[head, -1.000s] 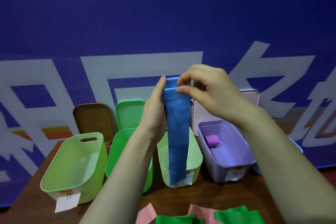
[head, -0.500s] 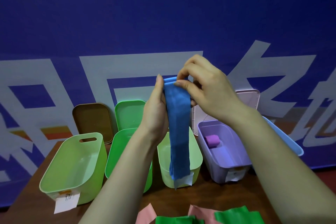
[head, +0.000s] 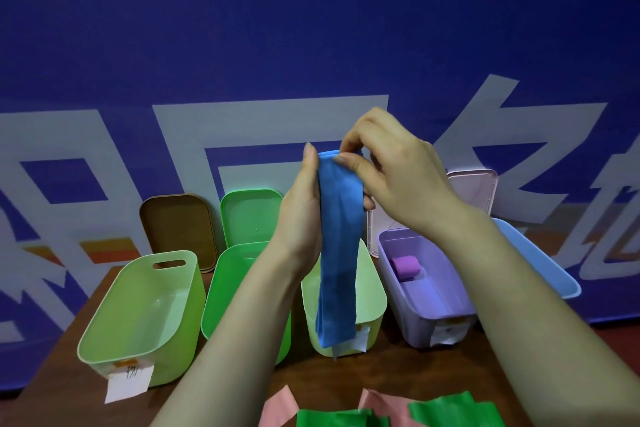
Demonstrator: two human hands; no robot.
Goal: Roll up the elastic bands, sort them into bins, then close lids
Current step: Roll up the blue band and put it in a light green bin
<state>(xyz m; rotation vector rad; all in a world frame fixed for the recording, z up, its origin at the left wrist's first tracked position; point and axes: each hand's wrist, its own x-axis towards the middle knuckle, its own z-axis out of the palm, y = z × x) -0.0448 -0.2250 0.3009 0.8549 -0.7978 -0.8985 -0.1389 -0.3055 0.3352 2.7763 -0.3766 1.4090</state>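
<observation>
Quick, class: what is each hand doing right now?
Left hand: holding the blue band near its top.
Right hand: pinching the band's top edge.

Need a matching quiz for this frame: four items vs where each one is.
Items:
1. blue band
2. purple roll
3. brown lid
4. green bands

Places:
A. inside the purple bin
B. flat at the table near edge
C. held up by the left hand and right hand
D. leaning on the backdrop, far left

Pairs: 1-C, 2-A, 3-D, 4-B
</observation>
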